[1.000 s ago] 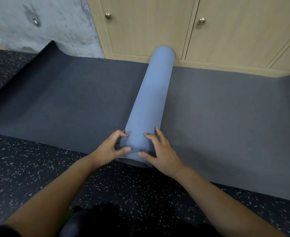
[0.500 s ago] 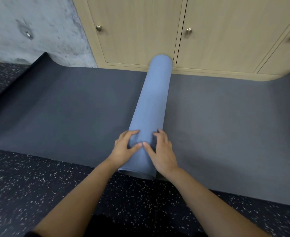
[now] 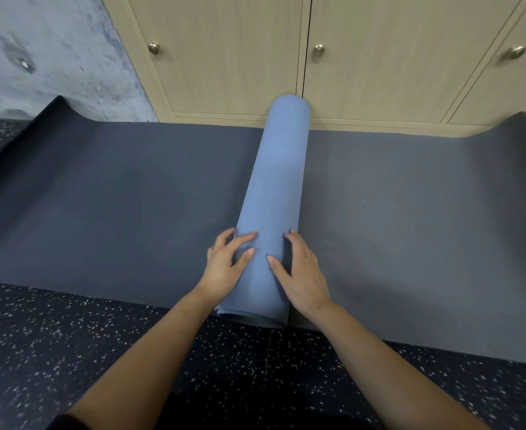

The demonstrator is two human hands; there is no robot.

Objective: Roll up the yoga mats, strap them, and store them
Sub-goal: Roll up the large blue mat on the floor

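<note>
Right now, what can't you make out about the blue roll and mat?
Head view only.
Far end of the blue roll: faces away toward the cabinet; contact unclear.
Both ends of the dark mat: cut off by the frame's sides.
Mat beneath the roll: hidden by it, the left hand and right hand.

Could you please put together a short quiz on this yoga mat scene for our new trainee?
1. True or false: the blue rolled mat lies on top of the unrolled dark grey mat.
2. Where do the left hand and the right hand rest?
A. On the roll's near end, one on each side
B. Both at the roll's far end
C. Both off the roll
3. How many cabinet knobs are in view?

Key: 1 true; 2 A; 3 three.
</note>
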